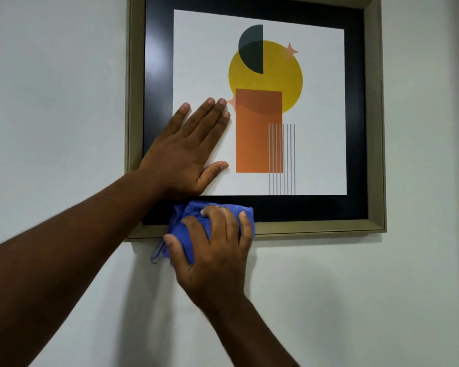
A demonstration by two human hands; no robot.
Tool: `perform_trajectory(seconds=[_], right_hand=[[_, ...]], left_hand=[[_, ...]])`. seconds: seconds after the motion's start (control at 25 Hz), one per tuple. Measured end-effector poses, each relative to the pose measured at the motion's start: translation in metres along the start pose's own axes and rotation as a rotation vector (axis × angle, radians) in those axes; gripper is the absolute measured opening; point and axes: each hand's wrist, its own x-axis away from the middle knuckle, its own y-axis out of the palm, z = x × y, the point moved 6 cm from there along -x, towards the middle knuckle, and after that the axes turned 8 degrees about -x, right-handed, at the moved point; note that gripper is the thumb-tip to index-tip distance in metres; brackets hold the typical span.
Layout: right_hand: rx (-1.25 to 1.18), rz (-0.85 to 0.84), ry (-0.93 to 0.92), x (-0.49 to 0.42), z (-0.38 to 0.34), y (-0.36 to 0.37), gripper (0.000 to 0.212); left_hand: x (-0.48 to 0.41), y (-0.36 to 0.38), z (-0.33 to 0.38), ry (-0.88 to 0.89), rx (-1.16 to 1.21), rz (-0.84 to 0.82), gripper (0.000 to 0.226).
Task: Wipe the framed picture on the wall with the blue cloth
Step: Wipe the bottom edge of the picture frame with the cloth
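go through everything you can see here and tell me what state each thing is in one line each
Framed picture: hanging on the wall, glass reflecting light on its left side.
Blue cloth: bunched up, pressed on the frame's bottom edge near its left corner.
Left hand: open, flat against the picture's lower left.
Right hand: closed around the cloth.
Wall: plain and pale.

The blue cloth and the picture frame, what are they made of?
The blue cloth looks like soft, fluffy microfiber or terry: its surface is fuzzy and it bunches in folds under the right hand. The picture frame looks like wood or plastic with a dull gold-bronze painted finish; which one can't be told. The front over the picture shows bright streaks of reflection, so it is probably glass or clear plastic.
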Motion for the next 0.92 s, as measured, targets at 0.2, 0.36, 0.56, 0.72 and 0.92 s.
perform_trajectory(seconds=[0.2,0.36,0.56,0.72,0.92], right_hand=[[0.098,0.016,0.079,-0.005,0.081,-0.051,0.033],[0.181,-0.056,0.179,-0.009,0.150,-0.098,0.038],[0.225,-0.344,0.148,-0.001,0.159,-0.107,0.066],[0.205,-0.473,0.041,0.003,0.166,-0.115,0.075],[0.068,-0.428,0.031,-0.006,0.168,-0.126,0.060]], left_hand=[[0.000,0.001,-0.001,-0.016,-0.012,-0.023,0.080],[0.002,-0.003,0.004,-0.058,0.014,-0.094,0.079],[0.008,-0.016,0.038,-0.162,0.170,-0.233,0.081],[0.032,-0.031,0.113,-0.128,0.340,-0.235,0.073],[0.025,-0.041,0.180,-0.381,0.620,-0.289,0.065]])
